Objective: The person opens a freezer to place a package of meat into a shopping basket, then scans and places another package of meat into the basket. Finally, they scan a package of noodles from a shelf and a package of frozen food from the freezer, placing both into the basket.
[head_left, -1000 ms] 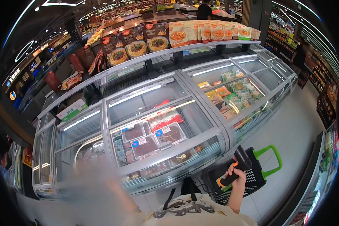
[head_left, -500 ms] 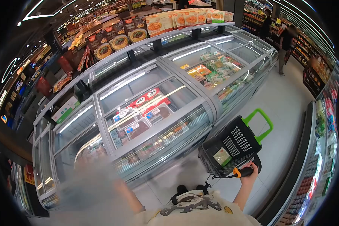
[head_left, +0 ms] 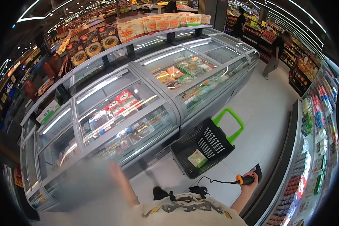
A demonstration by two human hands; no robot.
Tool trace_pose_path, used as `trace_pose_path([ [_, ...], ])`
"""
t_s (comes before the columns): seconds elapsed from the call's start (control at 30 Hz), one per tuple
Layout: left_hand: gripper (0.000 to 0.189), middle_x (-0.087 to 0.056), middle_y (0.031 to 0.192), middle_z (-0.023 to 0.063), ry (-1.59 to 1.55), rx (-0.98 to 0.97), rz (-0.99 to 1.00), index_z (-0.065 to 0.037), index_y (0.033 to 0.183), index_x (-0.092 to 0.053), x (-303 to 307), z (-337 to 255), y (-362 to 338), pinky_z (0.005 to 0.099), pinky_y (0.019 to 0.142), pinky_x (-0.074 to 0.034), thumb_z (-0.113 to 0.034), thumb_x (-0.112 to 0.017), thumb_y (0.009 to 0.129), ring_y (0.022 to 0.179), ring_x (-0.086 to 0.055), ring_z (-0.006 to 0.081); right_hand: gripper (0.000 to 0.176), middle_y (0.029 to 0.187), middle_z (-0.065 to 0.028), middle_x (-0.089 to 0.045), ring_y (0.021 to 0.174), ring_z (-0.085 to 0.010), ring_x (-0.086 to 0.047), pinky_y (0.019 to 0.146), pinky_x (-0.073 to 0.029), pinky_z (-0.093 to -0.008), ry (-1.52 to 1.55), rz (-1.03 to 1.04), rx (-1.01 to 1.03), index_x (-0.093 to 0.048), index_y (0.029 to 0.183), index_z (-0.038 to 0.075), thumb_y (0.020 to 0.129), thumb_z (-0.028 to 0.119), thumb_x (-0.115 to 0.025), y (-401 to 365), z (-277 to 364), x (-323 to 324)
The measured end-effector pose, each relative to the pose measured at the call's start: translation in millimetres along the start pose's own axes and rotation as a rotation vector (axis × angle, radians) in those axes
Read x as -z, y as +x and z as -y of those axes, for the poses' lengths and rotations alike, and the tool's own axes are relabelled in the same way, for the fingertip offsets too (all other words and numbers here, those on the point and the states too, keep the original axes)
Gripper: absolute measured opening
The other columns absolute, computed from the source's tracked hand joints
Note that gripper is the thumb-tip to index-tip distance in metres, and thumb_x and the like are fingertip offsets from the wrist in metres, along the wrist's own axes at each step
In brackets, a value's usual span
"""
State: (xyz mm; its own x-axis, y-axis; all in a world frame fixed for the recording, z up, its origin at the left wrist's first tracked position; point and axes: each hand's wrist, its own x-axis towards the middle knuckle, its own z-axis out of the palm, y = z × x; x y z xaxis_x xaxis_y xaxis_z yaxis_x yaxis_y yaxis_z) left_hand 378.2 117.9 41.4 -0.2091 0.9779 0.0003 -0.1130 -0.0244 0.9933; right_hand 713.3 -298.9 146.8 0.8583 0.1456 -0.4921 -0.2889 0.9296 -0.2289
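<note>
Scanner (head_left: pixel 246 178): handheld, pistol-shaped, orange grip with black head. It sits low at the right, above pale floor tiles, near the basket. Right hand (head_left: pixel 249 184): wrapped tight around the scanner's grip. Cable (head_left: pixel 214 181): thin, black, running from the scanner toward the body. Basket (head_left: pixel 211 141): black plastic, perforated walls, green loop handle, on the floor beside the freezer (head_left: pixel 172 109), with one flat pale packet (head_left: pixel 197 158) inside. Freezer: long chest, grey frame, curved glass lids. Left hand (head_left: pixel 112 167): smeared by blur, so its grip cannot be told.
</note>
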Motion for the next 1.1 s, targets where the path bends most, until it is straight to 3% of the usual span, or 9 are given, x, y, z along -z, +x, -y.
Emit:
trace_pose_path([
  [0.1,0.042,-0.041,0.121,0.0095,-0.037,-0.050,0.032,-0.013,0.122,-0.034,-51.0,13.0,-77.6,0.0346,0.090,-0.027,-0.012,-0.043,0.081,0.111,-0.037,0.0187,0.012,0.071,-0.0043,-0.054,0.062,-0.0139,-0.052,0.062,-0.047,-0.0250,-0.006,-0.015,0.011,-0.052,0.082,0.001,0.072,0.006,-0.052,41.5,70.2,5.7],
  [0.3,0.038,-0.045,0.118,0.0059,-0.044,0.258,0.183,-0.015,0.118,-0.038,-166.0,41.6,-221.6,0.0337,0.088,-0.026,-0.015,-0.046,0.081,0.106,-0.039,0.0148,0.013,0.071,-0.0047,-0.054,0.062,-0.0136,-0.052,0.063,-0.047,-0.0247,0.017,0.042,-0.019,-0.051,0.085,0.001,0.073,0.006,-0.051,109.8,177.3,9.9],
  [0.6,0.038,-0.049,0.112,-0.0010,0.015,0.365,0.511,-0.013,0.111,-0.044,-332.2,44.4,-322.5,0.0379,0.090,-0.020,-0.031,-0.052,0.079,0.107,-0.036,0.0125,0.011,0.071,-0.0042,-0.052,0.062,-0.0124,-0.050,0.061,-0.046,-0.0241,0.017,-0.083,0.053,-0.049,0.083,0.002,0.073,0.007,-0.051,164.7,288.3,42.4],
  [0.7,0.033,-0.053,0.098,-0.0009,0.031,0.388,0.533,-0.011,0.107,-0.049,-388.2,71.7,-343.8,0.0225,0.072,-0.029,-0.026,-0.054,0.078,0.086,-0.044,0.0074,0.013,0.074,-0.0045,-0.053,0.061,-0.0138,-0.050,0.060,-0.046,-0.0250,0.121,-0.130,0.079,-0.049,0.083,0.000,0.072,0.005,-0.051,186.1,313.6,57.7],
  [0.8,0.036,-0.053,0.095,-0.0017,0.064,0.483,0.569,-0.012,0.108,-0.048,-445.0,107.7,-358.9,0.0243,0.073,-0.029,-0.027,-0.056,0.075,0.086,-0.044,0.0083,0.013,0.072,-0.0040,-0.052,0.061,-0.0141,-0.050,0.060,-0.047,-0.0252,0.150,-0.207,0.133,-0.049,0.082,0.001,0.070,0.005,-0.052,215.8,331.4,50.8],
  [0.87,0.039,-0.050,0.098,-0.0012,0.071,0.523,0.602,-0.014,0.108,-0.048,-485.8,130.7,-367.8,0.0354,0.079,-0.029,-0.033,-0.054,0.074,0.095,-0.042,0.0115,0.011,0.071,-0.0036,-0.051,0.061,-0.0140,-0.050,0.060,-0.047,-0.0252,0.167,-0.225,0.161,-0.049,0.081,0.001,0.070,0.006,-0.052,246.4,345.3,48.0],
  [0.93,0.049,-0.047,0.113,0.0043,0.047,0.574,0.657,-0.013,0.116,-0.040,-527.6,161.0,-368.8,0.0428,0.090,-0.024,-0.041,-0.052,0.077,0.110,-0.037,0.0192,0.009,0.069,-0.0037,-0.051,0.060,-0.0135,-0.050,0.059,-0.046,-0.0252,0.171,-0.201,0.176,-0.048,0.078,0.002,0.071,0.006,-0.052,281.0,359.4,33.0],
  [1.03,0.056,-0.046,0.114,0.0086,0.015,0.701,0.565,-0.014,0.120,-0.035,-595.5,179.2,-377.0,0.0439,0.090,-0.025,-0.046,-0.051,0.077,0.110,-0.036,0.0200,0.008,0.069,-0.0032,-0.051,0.060,-0.0126,-0.050,0.060,-0.046,-0.0250,0.116,-0.107,0.186,-0.048,0.079,0.002,0.072,0.006,-0.050,337.9,379.5,-9.8],
  [1.1,0.059,-0.048,0.097,0.0089,-0.007,0.681,0.584,-0.012,0.123,-0.028,-631.5,185.8,-382.4,0.0442,0.079,-0.036,-0.037,-0.054,0.077,0.093,-0.048,0.0216,0.008,0.069,-0.0023,-0.051,0.061,-0.0123,-0.051,0.062,-0.046,-0.0253,0.010,-0.050,0.164,-0.049,0.080,0.003,0.073,0.006,-0.050,383.2,397.3,-37.8],
])
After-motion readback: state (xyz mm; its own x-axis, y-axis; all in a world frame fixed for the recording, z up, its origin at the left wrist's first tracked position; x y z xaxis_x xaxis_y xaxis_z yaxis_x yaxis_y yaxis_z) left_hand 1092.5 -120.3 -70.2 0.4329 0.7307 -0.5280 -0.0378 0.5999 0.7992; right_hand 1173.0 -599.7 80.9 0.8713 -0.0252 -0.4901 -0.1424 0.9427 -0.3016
